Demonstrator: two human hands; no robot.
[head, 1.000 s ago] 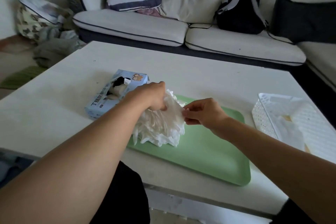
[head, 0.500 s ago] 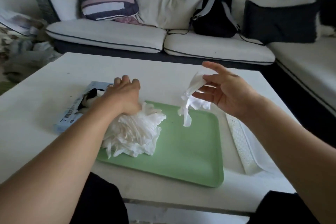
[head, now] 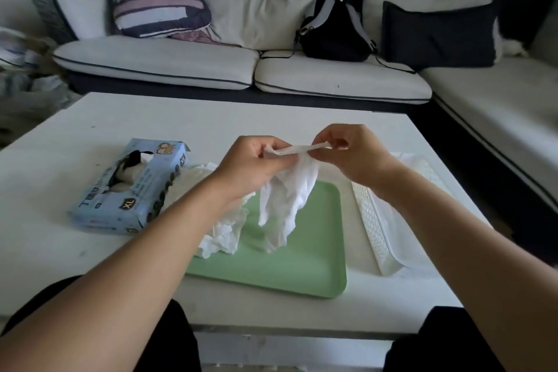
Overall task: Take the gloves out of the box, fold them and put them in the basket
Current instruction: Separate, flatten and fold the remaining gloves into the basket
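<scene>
A single white glove (head: 287, 199) hangs in the air above the green tray (head: 305, 263). My left hand (head: 253, 166) and my right hand (head: 353, 154) each pinch one end of its cuff, stretching the cuff flat between them. A crumpled pile of white gloves (head: 223, 232) lies on the tray's left part, partly hidden under my left forearm. The light blue glove box (head: 133, 190) lies to the left of the tray with its top opening torn. A white perforated basket (head: 383, 232) stands to the right of the tray, with something white inside it.
All of this sits on a white low table (head: 90, 254). Behind it runs a sofa with cushions (head: 259, 12) and a black backpack (head: 332, 36). Clothes lie on the floor at the far left (head: 27, 81).
My left hand has left the pile and come up to take the glove's cuff. My right hand, which held the glove alone, now holds it together with the left.
</scene>
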